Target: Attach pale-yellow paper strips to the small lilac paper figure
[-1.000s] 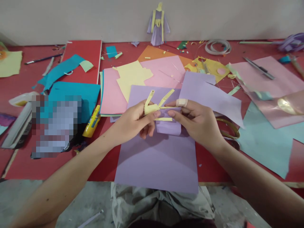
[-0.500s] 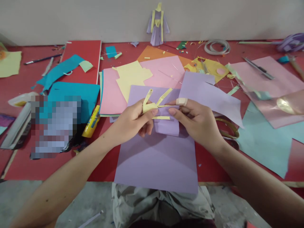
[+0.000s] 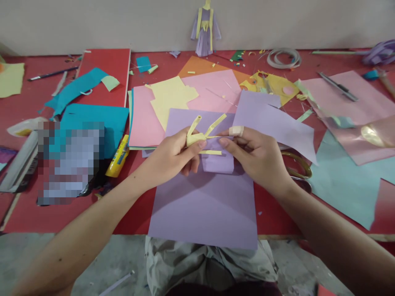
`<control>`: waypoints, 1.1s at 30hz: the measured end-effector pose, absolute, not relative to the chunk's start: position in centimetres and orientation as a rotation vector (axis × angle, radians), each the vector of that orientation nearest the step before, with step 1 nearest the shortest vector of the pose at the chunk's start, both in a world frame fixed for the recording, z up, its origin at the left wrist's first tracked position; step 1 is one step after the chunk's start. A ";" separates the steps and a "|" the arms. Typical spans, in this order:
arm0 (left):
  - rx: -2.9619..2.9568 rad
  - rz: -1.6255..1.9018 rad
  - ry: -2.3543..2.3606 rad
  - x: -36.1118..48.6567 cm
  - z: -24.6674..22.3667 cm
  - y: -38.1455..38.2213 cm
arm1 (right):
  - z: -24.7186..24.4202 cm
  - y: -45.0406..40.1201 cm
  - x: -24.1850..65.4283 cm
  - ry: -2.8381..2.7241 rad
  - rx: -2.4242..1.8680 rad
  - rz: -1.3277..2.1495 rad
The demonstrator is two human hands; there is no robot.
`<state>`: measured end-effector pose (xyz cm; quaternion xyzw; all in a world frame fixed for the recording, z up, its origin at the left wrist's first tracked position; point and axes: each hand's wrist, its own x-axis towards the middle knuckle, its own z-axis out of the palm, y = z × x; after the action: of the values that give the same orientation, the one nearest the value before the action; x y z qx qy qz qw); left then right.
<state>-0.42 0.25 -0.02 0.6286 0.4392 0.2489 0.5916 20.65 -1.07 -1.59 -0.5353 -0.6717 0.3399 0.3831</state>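
My left hand (image 3: 182, 155) is closed on a yellow paper figure (image 3: 195, 139), its thumb pressing on the body. Two rolled yellow limbs of the figure stick up and another points right. My right hand (image 3: 251, 154) pinches the top edge of a small purple paper piece (image 3: 219, 163), which lies against the figure. A bandage wraps one right finger. Beneath both hands a large purple sheet (image 3: 203, 209) spreads over the table edge onto the lap. The fingertips behind the paper are hidden.
A finished purple-and-yellow paper doll (image 3: 205, 31) leans on the wall. Scissors (image 3: 298, 166) lie right of my right hand, partly under a purple sheet. A yellow glue stick (image 3: 117, 156) is at left. A craft knife (image 3: 338, 86) rests on pink paper. Coloured sheets and scraps surround the work.
The view has shifted slightly. Both hands keep their grip, and the purple piece and the yellow figure stay almost where they were.
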 end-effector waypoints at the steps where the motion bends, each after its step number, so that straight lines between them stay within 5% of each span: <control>1: 1.474 0.569 1.023 -0.4 0.0 0.3 | -1.5 -1.1 20.6 -1.725 -1.374 0.850; 33: 1.662 0.418 1.001 -0.4 -0.3 0.4 | -1.6 -1.1 20.6 -1.965 -1.377 0.684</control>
<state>-0.44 0.44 -0.32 0.7012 0.4224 0.1761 0.5467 20.65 -1.09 -1.61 -0.5234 -0.7467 0.2598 0.3179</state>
